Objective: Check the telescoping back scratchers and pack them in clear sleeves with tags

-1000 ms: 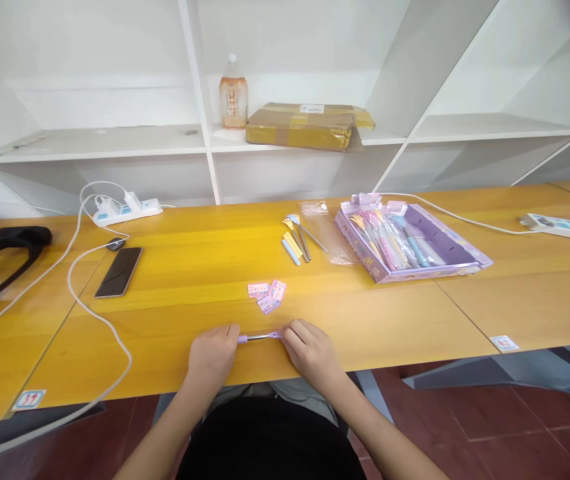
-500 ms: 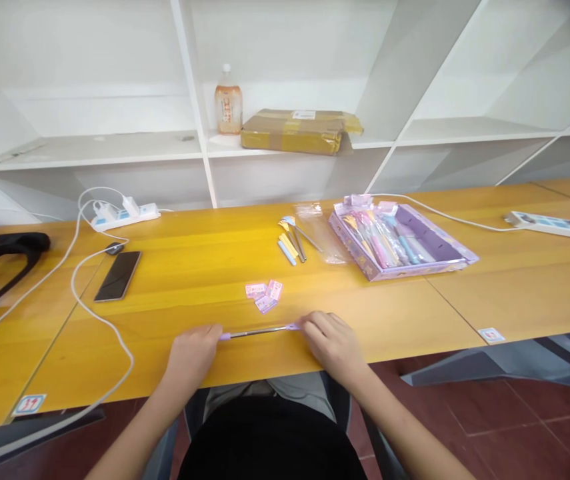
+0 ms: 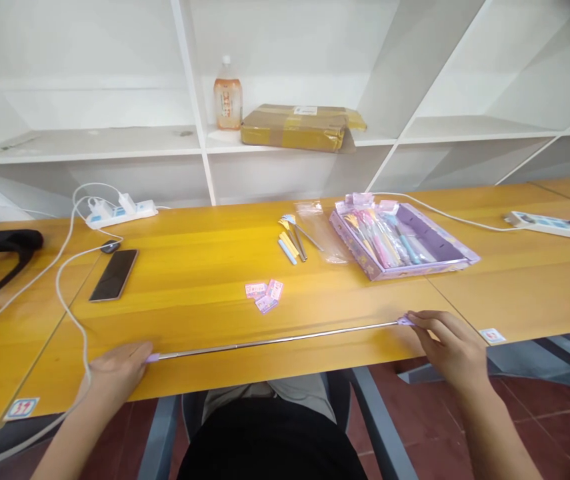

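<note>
Clearly, hands [image 3: 119,373] [image 3: 451,348] hold rod [image 3: 279,340]; 3 printed cards [image 3: 266,303] illegible.

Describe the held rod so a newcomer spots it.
Find the wooden table. Near its front edge, a thin metal rod spans left hand to right hand. Unlike the short rods beside the clear bag, it is longer, with purple ends.
</note>
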`<state>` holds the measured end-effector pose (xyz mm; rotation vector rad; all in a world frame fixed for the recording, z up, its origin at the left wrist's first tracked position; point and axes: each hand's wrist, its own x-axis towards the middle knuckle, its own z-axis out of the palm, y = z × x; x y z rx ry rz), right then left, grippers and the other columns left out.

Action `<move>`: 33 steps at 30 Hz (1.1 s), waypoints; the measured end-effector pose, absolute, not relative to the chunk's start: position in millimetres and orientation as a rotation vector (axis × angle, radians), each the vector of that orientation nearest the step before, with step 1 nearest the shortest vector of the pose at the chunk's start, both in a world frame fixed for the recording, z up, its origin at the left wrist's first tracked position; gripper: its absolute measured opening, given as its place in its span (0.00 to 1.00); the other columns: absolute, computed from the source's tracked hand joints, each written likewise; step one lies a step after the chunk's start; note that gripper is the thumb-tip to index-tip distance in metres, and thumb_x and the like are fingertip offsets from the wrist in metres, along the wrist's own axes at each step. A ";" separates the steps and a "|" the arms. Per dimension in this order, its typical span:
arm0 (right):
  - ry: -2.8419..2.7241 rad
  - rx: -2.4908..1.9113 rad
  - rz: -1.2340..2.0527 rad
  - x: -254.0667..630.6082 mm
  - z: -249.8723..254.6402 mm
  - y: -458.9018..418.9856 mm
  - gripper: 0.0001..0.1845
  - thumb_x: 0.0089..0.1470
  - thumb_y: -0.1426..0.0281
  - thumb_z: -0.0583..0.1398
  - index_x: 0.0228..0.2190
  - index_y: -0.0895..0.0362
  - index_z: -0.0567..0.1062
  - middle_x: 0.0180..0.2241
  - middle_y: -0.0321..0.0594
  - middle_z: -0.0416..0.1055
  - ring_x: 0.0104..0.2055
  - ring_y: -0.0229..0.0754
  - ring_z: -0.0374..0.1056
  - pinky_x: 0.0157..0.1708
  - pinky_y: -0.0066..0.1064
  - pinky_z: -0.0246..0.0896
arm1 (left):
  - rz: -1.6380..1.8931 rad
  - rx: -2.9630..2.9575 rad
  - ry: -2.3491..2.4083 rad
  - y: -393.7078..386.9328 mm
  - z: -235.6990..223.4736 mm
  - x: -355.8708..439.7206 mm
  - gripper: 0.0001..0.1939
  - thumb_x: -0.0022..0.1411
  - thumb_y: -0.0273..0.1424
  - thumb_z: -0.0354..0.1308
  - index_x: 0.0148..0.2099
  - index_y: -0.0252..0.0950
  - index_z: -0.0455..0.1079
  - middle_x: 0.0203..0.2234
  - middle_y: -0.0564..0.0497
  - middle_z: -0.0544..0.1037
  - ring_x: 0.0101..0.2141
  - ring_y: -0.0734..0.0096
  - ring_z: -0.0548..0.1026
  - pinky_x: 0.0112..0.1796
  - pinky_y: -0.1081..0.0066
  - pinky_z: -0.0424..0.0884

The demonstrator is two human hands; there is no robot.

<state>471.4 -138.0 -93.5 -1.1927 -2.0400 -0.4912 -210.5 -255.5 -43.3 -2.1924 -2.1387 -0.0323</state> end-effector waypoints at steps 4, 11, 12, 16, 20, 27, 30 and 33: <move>-2.058 -1.191 -0.418 468.4 -104.3 -139.5 0.03 0.67 0.70 0.65 0.39 0.53 0.81 0.37 0.40 0.81 0.38 0.42 0.79 0.40 0.33 0.73 | 0.118 -2.204 -2.027 -250.9 -45.9 -209.2 0.21 0.75 0.33 0.47 0.32 0.40 0.76 0.28 0.47 0.83 0.32 0.60 0.80 0.31 0.67 0.62; -2.101 -1.280 -0.414 463.2 -113.1 -136.7 0.01 0.67 0.70 0.65 0.41 0.52 0.79 0.39 0.39 0.81 0.39 0.42 0.79 0.39 0.32 0.70 | 0.324 -2.234 -2.087 -248.7 -36.8 -190.3 0.21 0.77 0.31 0.43 0.37 0.39 0.75 0.30 0.46 0.82 0.35 0.58 0.82 0.33 0.68 0.65; -2.110 -1.272 -0.426 461.5 -111.5 -136.6 0.01 0.67 0.70 0.65 0.40 0.52 0.79 0.39 0.39 0.81 0.39 0.42 0.79 0.39 0.32 0.70 | 0.341 -2.226 -2.108 -248.1 -34.9 -188.8 0.20 0.77 0.31 0.43 0.37 0.39 0.75 0.30 0.46 0.82 0.35 0.57 0.82 0.32 0.68 0.66; -2.153 -1.249 -0.400 447.4 -103.6 -138.2 0.04 0.67 0.72 0.64 0.40 0.52 0.80 0.37 0.39 0.81 0.39 0.42 0.79 0.41 0.33 0.69 | 0.392 -2.228 -2.197 -241.2 -28.2 -184.2 0.18 0.74 0.28 0.45 0.38 0.37 0.76 0.31 0.42 0.83 0.34 0.55 0.83 0.33 0.66 0.69; -2.186 -1.207 -0.324 411.7 -97.9 -139.5 0.05 0.69 0.71 0.62 0.38 0.53 0.78 0.36 0.41 0.79 0.38 0.43 0.76 0.42 0.34 0.68 | 0.457 -2.306 -2.187 -231.5 -26.3 -164.9 0.17 0.75 0.29 0.46 0.41 0.37 0.77 0.32 0.41 0.85 0.36 0.53 0.85 0.35 0.66 0.73; -2.332 -0.997 -0.281 311.5 -82.7 -136.3 0.13 0.72 0.76 0.57 0.33 0.55 0.74 0.31 0.40 0.73 0.33 0.42 0.67 0.37 0.36 0.59 | 0.453 -2.360 -2.054 -213.0 -27.9 -100.6 0.19 0.79 0.31 0.45 0.44 0.34 0.77 0.34 0.37 0.85 0.38 0.47 0.86 0.36 0.62 0.76; -2.373 -0.929 -0.259 265.8 -77.2 -144.9 0.16 0.72 0.77 0.56 0.30 0.55 0.72 0.29 0.39 0.69 0.30 0.42 0.61 0.35 0.36 0.54 | 0.430 -2.454 -2.038 -203.7 -25.1 -67.7 0.18 0.79 0.31 0.46 0.45 0.34 0.77 0.34 0.38 0.85 0.38 0.49 0.86 0.38 0.62 0.77; -2.381 -0.840 -0.237 226.3 -76.4 -158.4 0.16 0.72 0.78 0.55 0.30 0.55 0.71 0.29 0.38 0.66 0.29 0.42 0.57 0.34 0.37 0.50 | 0.417 -2.498 -2.074 -196.4 -21.9 -40.5 0.17 0.79 0.31 0.47 0.45 0.32 0.77 0.36 0.36 0.85 0.40 0.50 0.86 0.39 0.63 0.77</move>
